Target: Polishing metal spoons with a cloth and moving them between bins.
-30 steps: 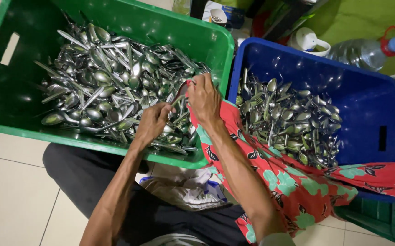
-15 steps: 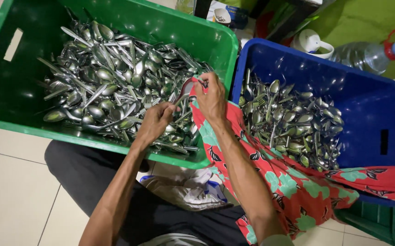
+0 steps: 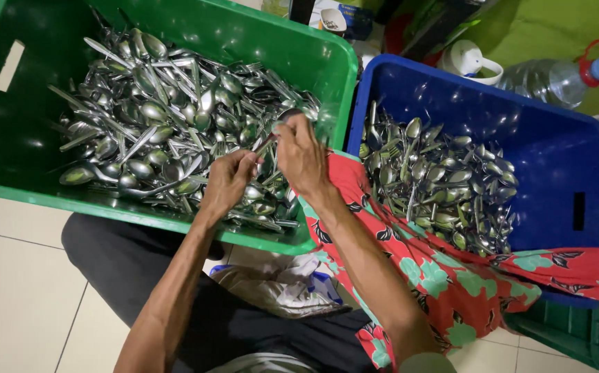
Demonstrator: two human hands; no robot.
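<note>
A green crate (image 3: 30, 166) on my left is heaped with steel spoons (image 3: 154, 131). A blue crate (image 3: 541, 152) on my right holds a smaller pile of spoons (image 3: 437, 186). Both hands meet over the green crate's right side. My left hand (image 3: 227, 183) pinches the handle of a single spoon (image 3: 275, 135). My right hand (image 3: 303, 155) grips the same spoon near its bowl end. A red floral cloth (image 3: 451, 276) lies under my right forearm and trails over the blue crate's front rim.
A clear plastic bottle with a blue cap (image 3: 555, 79) and a white cup (image 3: 468, 59) sit behind the blue crate. Another green crate (image 3: 575, 331) shows at the lower right. Pale floor tiles (image 3: 16, 297) lie at the lower left, and a crumpled bag (image 3: 278, 290) rests on my lap.
Both hands have drawn together and lifted slightly over the green crate. A spoon is now held between them. The red cloth no longer covers the right hand's fingers.
</note>
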